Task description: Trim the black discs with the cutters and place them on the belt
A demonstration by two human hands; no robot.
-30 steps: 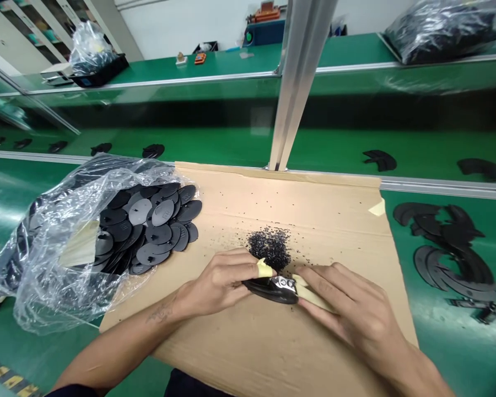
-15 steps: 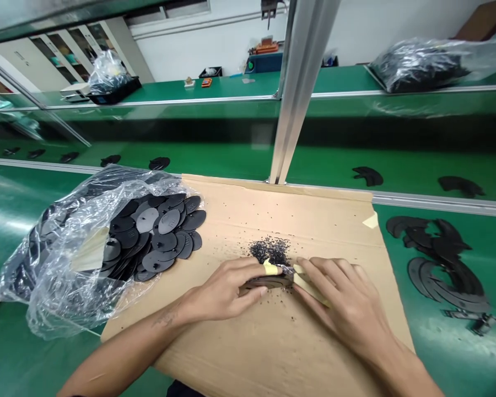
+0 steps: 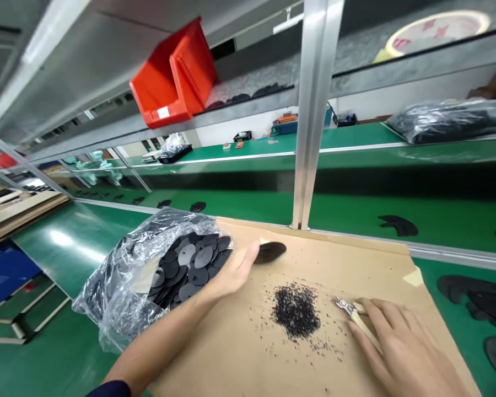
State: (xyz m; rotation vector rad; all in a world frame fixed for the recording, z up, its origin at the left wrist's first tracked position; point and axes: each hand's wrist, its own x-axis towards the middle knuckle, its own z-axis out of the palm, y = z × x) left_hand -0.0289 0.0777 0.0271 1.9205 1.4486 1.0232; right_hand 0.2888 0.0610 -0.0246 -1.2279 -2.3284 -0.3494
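My left hand grips a thin black plastic disc by its near edge, over the far part of a cardboard sheet. My right hand is closed around small nippers with pale yellow handles, low over the cardboard's right side. Their metal jaws point left, toward a heap of tiny black plastic clippings lying between both hands. Beside my left forearm, a clear plastic bag spills many black discs like the held one.
An upright metal post stands behind the cardboard. Curved black parts lie on the green belt beyond, and more black parts rest at right. Overhead are a red bin and a tape roll on a shelf.
My hands have parted: the left went away and to the left with the disc, the right moved right with the nippers. The clippings heap is uncovered. My view has tilted upward.
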